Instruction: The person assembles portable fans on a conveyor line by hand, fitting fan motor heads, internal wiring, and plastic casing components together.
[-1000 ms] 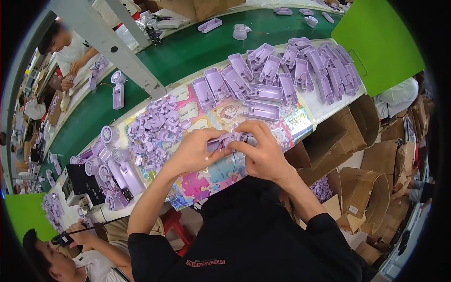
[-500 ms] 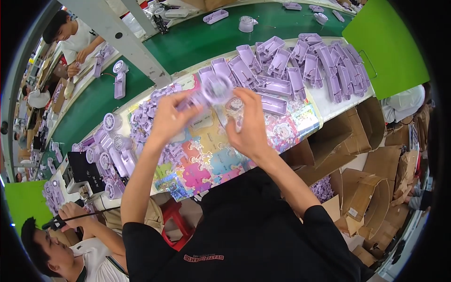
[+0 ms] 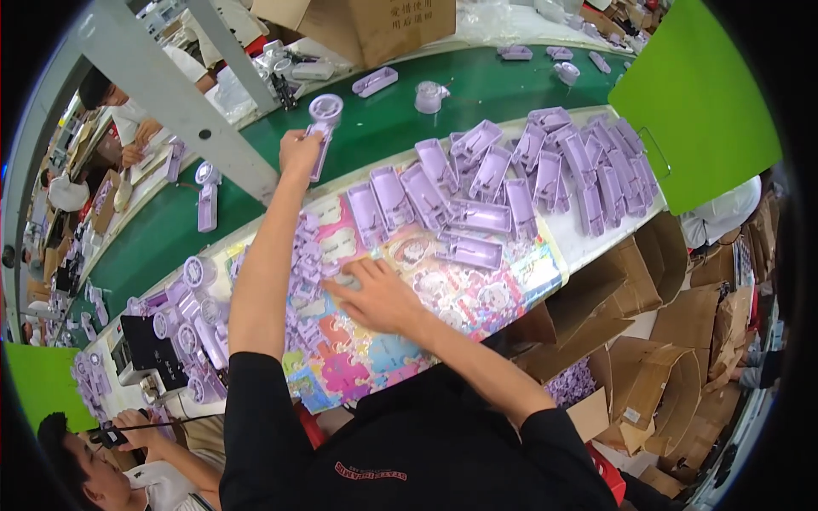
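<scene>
My left hand [image 3: 300, 155] is stretched out over the green belt, closed round the handle of a light purple handheld-fan housing [image 3: 325, 109]. Its round, ringed head points away from me. Whether the housing rests on the belt is hard to tell. My right hand [image 3: 379, 298] is low over the colourful puzzle-patterned mat [image 3: 400, 353], fingers apart, with its fingertips at the edge of a pile of small purple plastic parts [image 3: 307, 264]. Nothing shows in that hand. Beyond it lie several open purple handle shells [image 3: 392, 198] with thin wires inside.
Fan housings with round heads [image 3: 192, 315] are heaped at the left beside a black box [image 3: 153, 349]. A grey metal post [image 3: 170, 102] rises near my left arm. Cardboard boxes [image 3: 652, 366] stand at the lower right; a green panel [image 3: 699, 102] is at the right. Co-workers sit at the left.
My left hand has carried the fan housing from above the mat away to the green belt. My right hand has come down and left to the small parts. The view has shifted slightly.
</scene>
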`<state>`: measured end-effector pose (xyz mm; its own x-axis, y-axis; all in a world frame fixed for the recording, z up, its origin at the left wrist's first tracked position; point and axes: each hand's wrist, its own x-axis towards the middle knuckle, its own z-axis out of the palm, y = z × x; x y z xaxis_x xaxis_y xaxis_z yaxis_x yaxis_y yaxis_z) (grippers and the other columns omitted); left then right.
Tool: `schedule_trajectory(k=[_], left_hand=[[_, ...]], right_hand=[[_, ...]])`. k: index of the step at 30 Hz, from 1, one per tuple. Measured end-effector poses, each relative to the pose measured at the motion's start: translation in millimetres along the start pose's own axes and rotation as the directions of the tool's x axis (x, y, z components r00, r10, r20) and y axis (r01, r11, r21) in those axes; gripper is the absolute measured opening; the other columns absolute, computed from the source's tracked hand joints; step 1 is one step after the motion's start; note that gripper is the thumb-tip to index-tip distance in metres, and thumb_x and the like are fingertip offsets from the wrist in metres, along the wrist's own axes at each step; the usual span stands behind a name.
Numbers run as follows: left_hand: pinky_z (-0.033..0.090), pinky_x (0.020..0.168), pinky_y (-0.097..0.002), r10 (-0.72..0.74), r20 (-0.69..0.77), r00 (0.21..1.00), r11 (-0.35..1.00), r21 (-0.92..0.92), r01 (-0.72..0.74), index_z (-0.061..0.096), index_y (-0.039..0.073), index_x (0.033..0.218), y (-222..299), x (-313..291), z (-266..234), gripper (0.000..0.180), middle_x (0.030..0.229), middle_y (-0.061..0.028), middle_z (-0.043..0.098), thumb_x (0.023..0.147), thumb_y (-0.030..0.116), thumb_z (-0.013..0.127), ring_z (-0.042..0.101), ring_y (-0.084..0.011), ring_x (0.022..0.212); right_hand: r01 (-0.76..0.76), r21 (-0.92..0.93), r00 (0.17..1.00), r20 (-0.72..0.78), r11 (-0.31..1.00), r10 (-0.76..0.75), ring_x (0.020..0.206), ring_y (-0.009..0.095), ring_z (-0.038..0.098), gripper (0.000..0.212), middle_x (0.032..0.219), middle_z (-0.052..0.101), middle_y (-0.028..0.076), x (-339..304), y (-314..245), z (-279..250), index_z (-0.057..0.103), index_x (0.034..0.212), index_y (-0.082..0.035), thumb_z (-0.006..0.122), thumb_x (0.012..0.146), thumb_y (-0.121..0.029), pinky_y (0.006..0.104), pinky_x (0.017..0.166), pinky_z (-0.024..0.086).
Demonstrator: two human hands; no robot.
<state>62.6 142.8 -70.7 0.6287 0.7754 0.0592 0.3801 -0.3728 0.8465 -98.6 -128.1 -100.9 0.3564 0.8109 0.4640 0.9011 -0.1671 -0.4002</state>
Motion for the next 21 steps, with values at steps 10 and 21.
schedule_trajectory(k=[10,21], left_hand=[[0.036,0.110,-0.0475,0.259,-0.407,0.876,0.864,0.504,-0.022,0.060,0.006,0.126,7,10,22,0.053,0.128,-0.0175,0.058,0.077,0.024,0.073,0.047,-0.0383,0.128],[0.048,0.104,-0.0509,0.599,0.361,0.714,0.518,0.505,-0.690,0.050,0.006,0.134,65,86,94,0.057,0.132,-0.0194,0.059,0.080,0.018,0.065,0.055,-0.0394,0.127]], right_hand=[[-0.024,0.086,0.999,-0.030,0.996,0.027,0.111,0.029,0.056,0.033,0.113,0.060,0.013,-3,9,3,0.067,0.120,-0.015,0.069,0.088,-0.024,0.0427,0.095,0.044],[-0.165,0.191,0.985,-0.022,0.968,0.172,0.107,0.030,0.059,0.037,0.113,0.061,0.010,2,9,-1,0.060,0.112,-0.006,0.075,0.084,-0.026,0.0410,0.092,0.048]])
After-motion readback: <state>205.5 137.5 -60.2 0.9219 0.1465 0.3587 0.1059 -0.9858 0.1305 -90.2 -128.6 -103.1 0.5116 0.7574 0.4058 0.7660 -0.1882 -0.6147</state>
